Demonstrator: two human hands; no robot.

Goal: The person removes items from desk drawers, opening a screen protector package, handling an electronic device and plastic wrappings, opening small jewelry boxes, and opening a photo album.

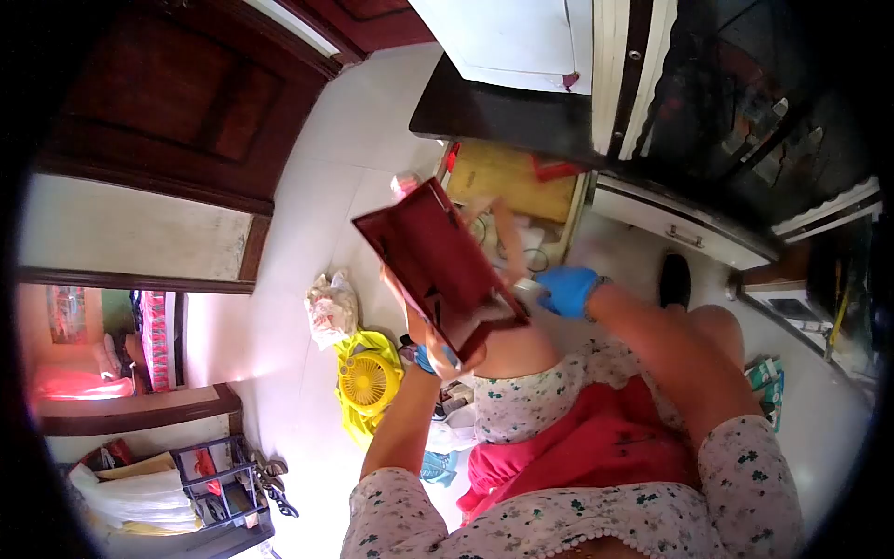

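Note:
A dark red open box [447, 256], hollow side up, is tilted in front of me. Pale tan strips, like straps or flaps, show along its sides. My left hand [436, 358], in a blue glove, grips its near lower edge; the box partly hides the fingers. To the right of the box is my right hand [568, 291], also blue-gloved. Its fingers are closed on a small whitish thing [529, 285], blurred and close to the box's right corner.
Beyond the box stands an open drawer [521, 182] with a yellow board and loose items. A yellow fan [369, 380] and a tied plastic bag [331, 309] sit on the floor at left. A dark rack [223, 475] stands lower left, white-fronted drawers [670, 219] at right.

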